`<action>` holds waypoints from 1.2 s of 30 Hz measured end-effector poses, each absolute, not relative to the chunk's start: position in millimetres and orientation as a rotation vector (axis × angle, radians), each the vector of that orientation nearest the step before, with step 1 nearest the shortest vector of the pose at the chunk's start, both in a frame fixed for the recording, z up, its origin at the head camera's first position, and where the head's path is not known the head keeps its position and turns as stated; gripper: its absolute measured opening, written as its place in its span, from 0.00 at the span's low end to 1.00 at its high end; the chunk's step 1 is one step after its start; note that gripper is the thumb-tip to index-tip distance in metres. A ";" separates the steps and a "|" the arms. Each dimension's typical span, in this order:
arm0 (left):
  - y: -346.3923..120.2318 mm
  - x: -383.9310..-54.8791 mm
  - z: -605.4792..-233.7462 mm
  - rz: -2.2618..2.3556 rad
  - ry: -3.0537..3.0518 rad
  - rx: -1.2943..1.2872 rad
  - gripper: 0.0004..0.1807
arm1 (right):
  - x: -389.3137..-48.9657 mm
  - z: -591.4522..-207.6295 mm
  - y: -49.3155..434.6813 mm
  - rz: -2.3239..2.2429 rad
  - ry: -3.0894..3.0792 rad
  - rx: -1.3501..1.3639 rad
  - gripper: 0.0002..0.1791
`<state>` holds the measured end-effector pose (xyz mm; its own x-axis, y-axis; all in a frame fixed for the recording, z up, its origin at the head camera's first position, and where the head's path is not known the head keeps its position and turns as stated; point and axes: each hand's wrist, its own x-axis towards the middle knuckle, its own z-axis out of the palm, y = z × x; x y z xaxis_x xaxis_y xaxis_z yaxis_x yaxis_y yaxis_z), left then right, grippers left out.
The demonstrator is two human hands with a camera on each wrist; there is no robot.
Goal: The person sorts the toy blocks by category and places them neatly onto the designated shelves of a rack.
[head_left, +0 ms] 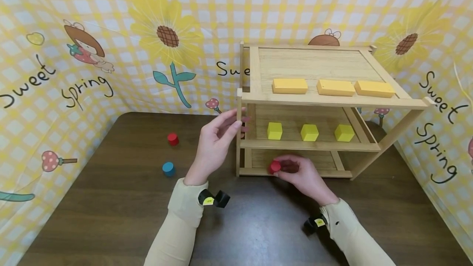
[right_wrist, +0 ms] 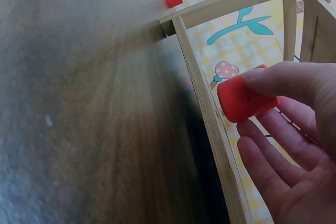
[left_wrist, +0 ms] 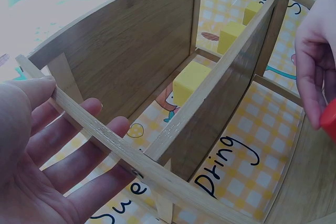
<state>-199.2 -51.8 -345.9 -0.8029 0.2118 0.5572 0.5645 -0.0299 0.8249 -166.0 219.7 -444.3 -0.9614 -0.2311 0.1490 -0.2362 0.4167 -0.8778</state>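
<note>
A three-tier wooden shelf (head_left: 310, 146) stands on the table. My left hand (head_left: 213, 143) holds its front left post, thumb on one side and fingers behind, as the left wrist view shows. Between thumb and fingers of my right hand (head_left: 304, 175) is a red cylinder block (right_wrist: 241, 98), held at the front of the bottom tier. Whether that block touches the tier is unclear. Yellow cubes (head_left: 309, 133) stand in a row on the middle tier. Along the front of the top tier lie orange-yellow rectangular blocks (head_left: 335, 88).
Left of the shelf, another red cylinder (head_left: 173, 139) and a blue cylinder (head_left: 168, 169) stand on the dark wooden table (head_left: 111, 200). A yellow checked cloth (head_left: 207, 19) with printed flowers hangs behind and at both sides.
</note>
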 end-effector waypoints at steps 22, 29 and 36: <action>-50.6 -200.7 -346.4 -1.921 -1.959 -0.855 0.18 | -175.9 -446.8 208.0 1.546 -2.596 0.355 0.21; -50.5 -200.9 -347.2 -1.940 -1.948 -0.862 0.18 | -179.1 -446.9 203.3 1.545 -2.613 0.341 0.20; -50.6 -201.3 -347.4 -1.949 -1.937 -0.879 0.18 | -180.6 -448.9 202.0 1.528 -2.626 0.343 0.21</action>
